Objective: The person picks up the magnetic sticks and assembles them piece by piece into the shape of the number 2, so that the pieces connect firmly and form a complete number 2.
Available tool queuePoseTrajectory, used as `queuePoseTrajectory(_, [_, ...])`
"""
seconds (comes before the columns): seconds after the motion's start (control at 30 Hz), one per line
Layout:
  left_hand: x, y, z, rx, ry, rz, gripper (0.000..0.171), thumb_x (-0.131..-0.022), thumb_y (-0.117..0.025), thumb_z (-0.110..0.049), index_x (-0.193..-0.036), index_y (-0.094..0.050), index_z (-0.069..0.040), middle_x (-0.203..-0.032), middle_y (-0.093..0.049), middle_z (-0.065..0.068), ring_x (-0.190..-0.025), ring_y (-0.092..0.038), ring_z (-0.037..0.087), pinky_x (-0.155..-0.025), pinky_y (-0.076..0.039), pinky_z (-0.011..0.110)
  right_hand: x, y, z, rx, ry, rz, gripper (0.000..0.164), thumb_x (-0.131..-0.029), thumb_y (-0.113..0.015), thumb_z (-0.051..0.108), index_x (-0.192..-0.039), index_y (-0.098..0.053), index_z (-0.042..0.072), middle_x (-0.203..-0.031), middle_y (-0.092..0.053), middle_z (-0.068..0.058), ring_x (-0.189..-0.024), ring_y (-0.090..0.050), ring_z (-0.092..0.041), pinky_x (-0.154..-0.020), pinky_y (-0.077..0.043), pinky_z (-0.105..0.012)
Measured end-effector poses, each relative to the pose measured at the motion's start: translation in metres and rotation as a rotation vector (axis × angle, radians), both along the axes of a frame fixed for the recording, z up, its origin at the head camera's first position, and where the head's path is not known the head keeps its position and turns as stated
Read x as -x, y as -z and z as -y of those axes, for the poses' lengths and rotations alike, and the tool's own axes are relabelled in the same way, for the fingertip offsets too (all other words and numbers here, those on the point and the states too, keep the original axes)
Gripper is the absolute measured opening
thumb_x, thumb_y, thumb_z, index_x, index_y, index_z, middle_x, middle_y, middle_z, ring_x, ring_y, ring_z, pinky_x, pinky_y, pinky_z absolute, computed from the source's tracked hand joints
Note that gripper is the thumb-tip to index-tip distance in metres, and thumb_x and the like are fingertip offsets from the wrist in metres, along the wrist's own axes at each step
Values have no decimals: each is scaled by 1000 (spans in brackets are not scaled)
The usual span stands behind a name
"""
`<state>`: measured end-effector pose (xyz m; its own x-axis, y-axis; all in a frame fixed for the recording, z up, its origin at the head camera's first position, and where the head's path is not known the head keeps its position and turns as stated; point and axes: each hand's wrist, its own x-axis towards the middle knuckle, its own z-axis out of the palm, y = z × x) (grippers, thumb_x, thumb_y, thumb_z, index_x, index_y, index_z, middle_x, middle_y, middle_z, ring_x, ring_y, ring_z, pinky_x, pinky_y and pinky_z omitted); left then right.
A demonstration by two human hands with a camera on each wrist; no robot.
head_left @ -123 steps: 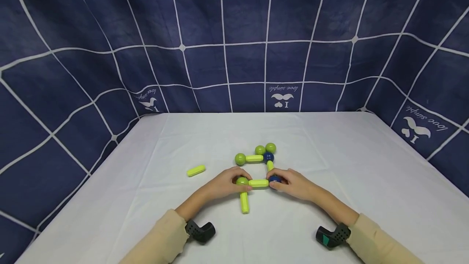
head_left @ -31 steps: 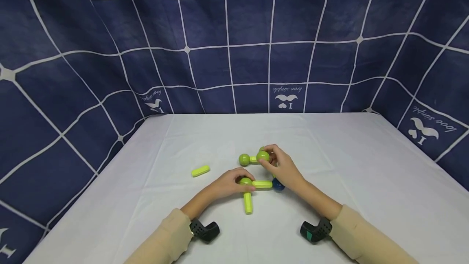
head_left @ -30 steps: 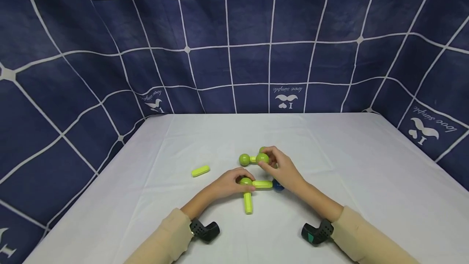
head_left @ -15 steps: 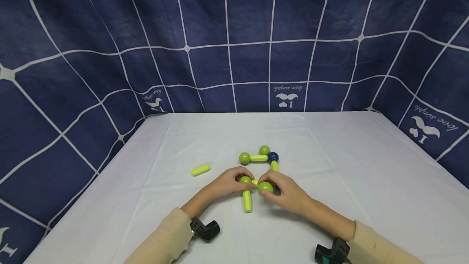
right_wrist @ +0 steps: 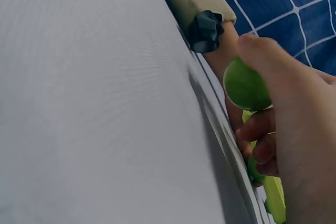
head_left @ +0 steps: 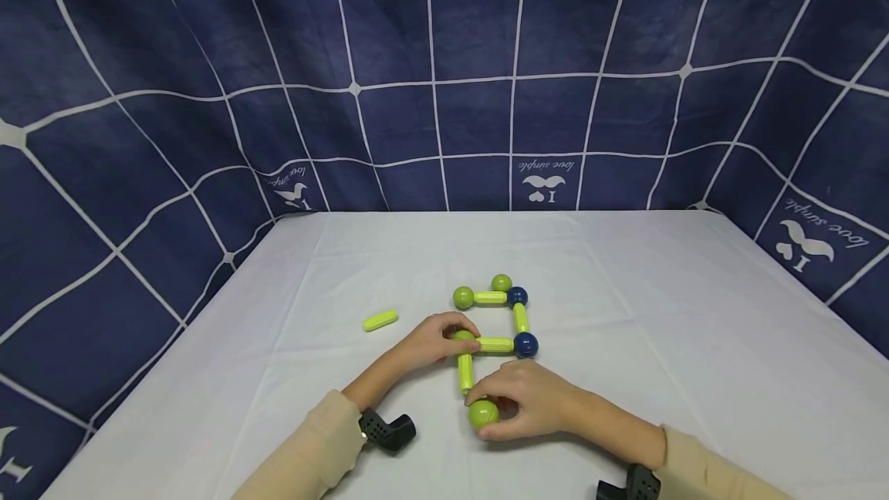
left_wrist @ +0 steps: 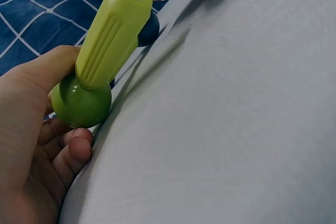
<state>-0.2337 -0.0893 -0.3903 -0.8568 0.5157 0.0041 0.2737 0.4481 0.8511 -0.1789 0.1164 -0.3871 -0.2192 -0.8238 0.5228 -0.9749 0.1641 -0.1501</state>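
Note:
My left hand (head_left: 436, 342) pinches a green ball (left_wrist: 81, 102) of a magnetic ball-and-rod toy. From that ball a yellow-green rod (head_left: 495, 345) runs right to a dark blue ball (head_left: 525, 345), and another rod (head_left: 464, 373) points toward me. My right hand (head_left: 535, 400) holds a loose green ball (head_left: 483, 414) between thumb and fingers, close by that rod's near end; whether they touch is hard to tell. A further rod (head_left: 521, 318) links to a second blue ball (head_left: 517, 297), whose left-hand rod (head_left: 490, 298) ends in a green ball (head_left: 464, 297).
One more green ball (head_left: 501, 282) sits against the far side of the back rod and blue ball. A loose yellow-green rod (head_left: 380, 320) lies to the left on the white cloth (head_left: 625, 292). A dark blue gridded curtain (head_left: 472, 122) surrounds the table.
My right hand has taken a green ball from the back of the structure and carried it toward me, to the near rod's end. My left hand has stayed on its ball.

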Motion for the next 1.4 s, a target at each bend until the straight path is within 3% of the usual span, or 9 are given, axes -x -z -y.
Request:
queuePoseTrajectory(0.13, [-1,0,1,-4,-2,-7,21,-82,-66,-32,-96,-64,-18,-87,-57,-2,-50,-39,8,-44,-36,21,-1,2,3,-28,-2,0,31,-83,-62,44,-105,-61,23,-85,-64,16,-71,-49,6,-70,-37,-5])
queuePoseTrajectory(0.37, [-1,0,1,-1,-9,-12,22,-82,-66,-31,-98,-64,-15,-92,-59,2,-50,-40,9,-45,-37,22,-1,3,5,-63,9,50,34,-81,-62,47,-108,-59,26,-71,-52,15,-64,-37,8,-60,-26,-1])
queuePoseTrajectory(0.67, [-2,1,0,9,-8,-13,20,-82,-66,-33,-96,-63,-20,-92,-58,-2,-52,-41,8,-44,-37,21,0,6,5,-106,44,-9,36,-81,-60,47,-111,-58,27,-70,-47,14,-60,-37,7,-58,-23,-2])
queuePoseTrajectory(0.8, [-1,2,0,14,-6,-23,20,-82,-66,-33,-97,-64,-20,-92,-57,-2,-52,-41,7,-44,-37,21,0,7,5,-120,80,18,38,-81,-58,50,-112,-57,29,-71,-47,14,-61,-37,7,-59,-25,-4])
queuePoseTrajectory(0.97, [-1,2,-1,20,1,-22,20,-82,-66,-34,-97,-63,-21,-92,-57,-3,-54,-42,7,-44,-37,21,3,2,2,-132,102,155,40,-86,-54,47,-120,-55,26,-72,-49,15,-64,-38,7,-61,-30,-5])
queuePoseTrajectory(1.07, [-2,1,-1,11,9,-16,21,-82,-65,-33,-98,-63,-19,-92,-56,-1,-54,-41,8,-44,-37,21,7,-5,-4,-70,150,206,33,-88,-56,38,-117,-58,22,-70,-49,14,-63,-39,7,-57,-33,-7])
queuePoseTrajectory(1.23, [-1,1,0,-12,14,-5,23,-82,-66,-31,-98,-64,-15,-92,-56,1,-52,-40,8,-43,-36,21,22,-15,-21,32,310,134,26,-85,-62,30,-109,-61,20,-63,-43,15,-57,-34,7,-55,-33,-11])
queuePoseTrajectory(1.4, [0,2,0,-2,11,-6,24,-81,-67,-32,-98,-64,-17,-92,-56,-1,-53,-40,8,-43,-36,21,38,-15,-38,-45,474,119,30,-83,-63,36,-110,-61,22,-62,-39,16,-55,-31,6,-54,-31,-14])
